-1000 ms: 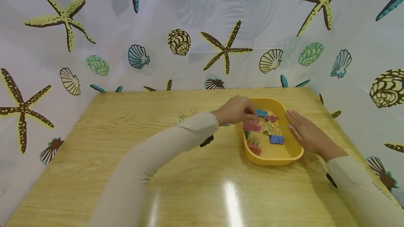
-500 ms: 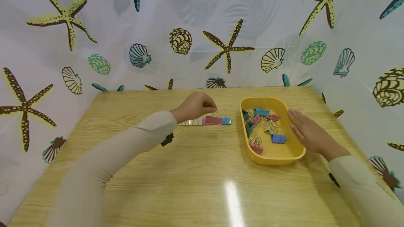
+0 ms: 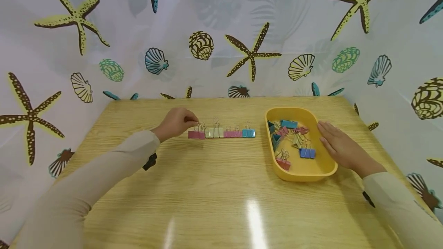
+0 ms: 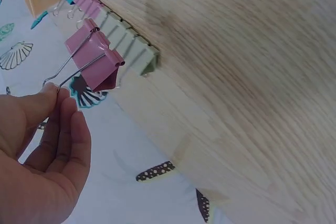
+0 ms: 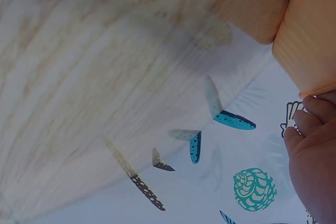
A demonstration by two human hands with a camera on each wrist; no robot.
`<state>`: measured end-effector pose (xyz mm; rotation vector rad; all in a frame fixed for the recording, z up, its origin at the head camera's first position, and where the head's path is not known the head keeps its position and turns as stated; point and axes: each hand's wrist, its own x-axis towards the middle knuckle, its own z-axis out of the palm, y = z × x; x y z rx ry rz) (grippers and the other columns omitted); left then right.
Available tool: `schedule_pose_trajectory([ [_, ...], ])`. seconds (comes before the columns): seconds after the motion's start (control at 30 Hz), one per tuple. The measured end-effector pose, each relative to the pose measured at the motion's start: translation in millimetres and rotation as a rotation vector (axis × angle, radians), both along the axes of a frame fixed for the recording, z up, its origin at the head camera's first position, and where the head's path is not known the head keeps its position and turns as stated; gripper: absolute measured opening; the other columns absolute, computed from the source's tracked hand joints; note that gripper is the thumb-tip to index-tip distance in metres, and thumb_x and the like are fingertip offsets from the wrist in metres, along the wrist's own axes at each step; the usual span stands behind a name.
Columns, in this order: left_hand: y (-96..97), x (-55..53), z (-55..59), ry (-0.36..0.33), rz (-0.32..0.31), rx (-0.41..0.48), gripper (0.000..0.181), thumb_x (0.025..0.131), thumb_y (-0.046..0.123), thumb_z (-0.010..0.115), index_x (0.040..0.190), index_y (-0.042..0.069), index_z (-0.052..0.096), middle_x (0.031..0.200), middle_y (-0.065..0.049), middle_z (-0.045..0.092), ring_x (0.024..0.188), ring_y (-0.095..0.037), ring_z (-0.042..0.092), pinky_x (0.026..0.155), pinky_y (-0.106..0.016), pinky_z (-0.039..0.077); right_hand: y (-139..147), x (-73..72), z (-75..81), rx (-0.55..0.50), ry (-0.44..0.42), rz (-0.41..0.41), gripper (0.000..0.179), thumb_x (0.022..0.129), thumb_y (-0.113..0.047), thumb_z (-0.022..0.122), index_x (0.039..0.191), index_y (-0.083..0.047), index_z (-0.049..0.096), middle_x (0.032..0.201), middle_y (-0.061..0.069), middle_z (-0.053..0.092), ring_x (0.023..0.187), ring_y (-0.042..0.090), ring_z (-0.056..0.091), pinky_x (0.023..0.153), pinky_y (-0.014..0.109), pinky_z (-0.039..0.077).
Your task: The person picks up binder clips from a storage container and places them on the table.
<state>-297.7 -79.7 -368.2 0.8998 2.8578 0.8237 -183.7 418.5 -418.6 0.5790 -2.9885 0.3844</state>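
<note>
My left hand point(image 3: 175, 123) pinches a pink binder clip point(image 4: 95, 59) by its wire handles, thumb against fingertips. In the head view this clip hangs at the left end of a row of binder clips, partly in front of it. The row has pale green clips point(image 3: 215, 133), then pink clips point(image 3: 232, 133), then a blue clip point(image 3: 248, 133) at its right end. My right hand point(image 3: 340, 147) rests its straight fingers against the right rim of a yellow plastic bin point(image 3: 304, 176). In the right wrist view these fingertips touch the rim.
Inside the bin lie several loose binder clips, among them a dark blue clip point(image 3: 307, 153), a red clip point(image 3: 283, 162) and a blue clip point(image 3: 288, 124). The wooden table point(image 3: 214, 195) ends at a curtain point(image 3: 138, 22) printed with starfish and shells.
My left hand has lifted the pink binder clip out of the bin and carried it left, past the blue and pink clips, to the row's left end. My right hand stays at the bin.
</note>
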Motion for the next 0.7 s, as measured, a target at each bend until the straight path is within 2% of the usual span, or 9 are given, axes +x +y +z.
schedule_pose_trajectory([
  [0.47,-26.4,-17.7,-28.9,-0.033,0.157,0.020,0.017,0.093,0.010,0.062,0.103,0.000,0.073,0.100,-0.015,0.071,0.086,-0.027,0.066,0.077,-0.042,0.053,-2,1.8,0.7,0.003,-0.014,-0.005,0.052,0.106,-0.019,0.035,0.148,0.009,0.022,0.151,0.030,0.022,0.141,0.046,0.016,0.115,0.051,0.009],
  [0.7,-22.5,-25.0,-37.1,-0.046,0.186,0.038,0.017,0.093,0.009,0.063,0.102,-0.001,0.073,0.097,-0.016,0.071,0.083,-0.026,0.066,0.075,-0.042,0.053,1,3.7,3.5,0.021,0.005,-0.001,0.053,0.106,-0.020,0.035,0.147,0.009,0.023,0.150,0.031,0.024,0.140,0.046,0.018,0.116,0.049,0.009],
])
